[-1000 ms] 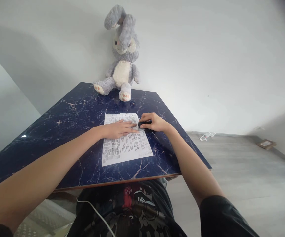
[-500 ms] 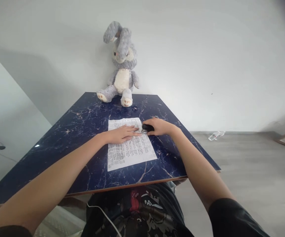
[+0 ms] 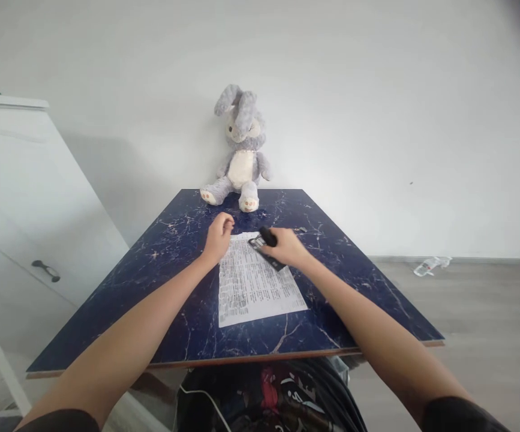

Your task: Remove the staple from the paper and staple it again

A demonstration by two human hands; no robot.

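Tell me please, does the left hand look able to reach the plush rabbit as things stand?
Probably yes: the left hand is curled near the rabbit's feet, and only tabletop shows between it and the plush rabbit. Whether its fingers hold the paper is unclear.

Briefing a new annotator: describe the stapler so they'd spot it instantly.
On the blue marbled table, find the printed sheet in front of the plush rabbit. Near that sheet's upper right side, the person's right grip holds the stapler. It's compact and black, unlike the white printed sheet and fluffy grey plush rabbit.
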